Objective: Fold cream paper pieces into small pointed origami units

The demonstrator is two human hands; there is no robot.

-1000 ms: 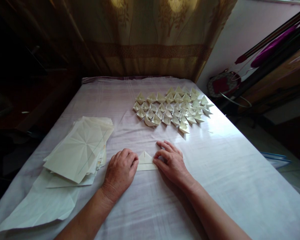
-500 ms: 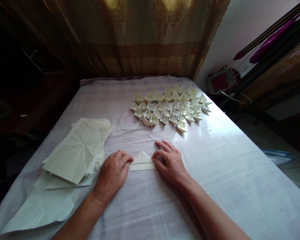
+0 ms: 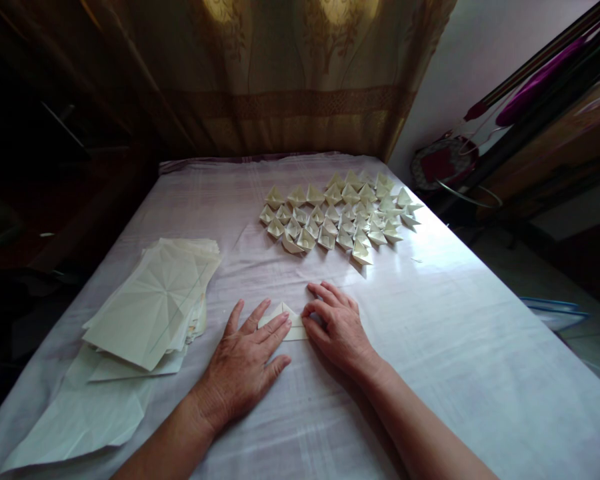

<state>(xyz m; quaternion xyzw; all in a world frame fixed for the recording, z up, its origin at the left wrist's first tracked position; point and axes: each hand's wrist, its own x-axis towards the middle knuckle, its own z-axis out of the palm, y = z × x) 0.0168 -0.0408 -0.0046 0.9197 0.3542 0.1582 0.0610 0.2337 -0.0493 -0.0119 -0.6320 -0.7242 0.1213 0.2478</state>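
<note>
A small piece of folded paper (image 3: 296,333) with a pointed top and a flat band along its lower edge lies on the cloth in front of me. My left hand (image 3: 245,360) rests flat across its left part, fingers spread, covering much of it. At the right end, the thumb and forefinger of my right hand (image 3: 337,327) pinch the paper, while the other fingers reach forward over the cloth. The left end of the paper is partly hidden under my fingers.
Several folded paper boats (image 3: 327,235) stand in rows farther back on the cloth-covered table (image 3: 430,353). A stack of creased paper sheets (image 3: 155,300) lies to the left, with a larger loose sheet (image 3: 80,420) partly under it. A curtain (image 3: 290,100) hangs behind.
My left hand has opened from a pinch at the paper's left end and moved right, laying its fingers flat over the fold. My right hand keeps its pinch on the right end.
</note>
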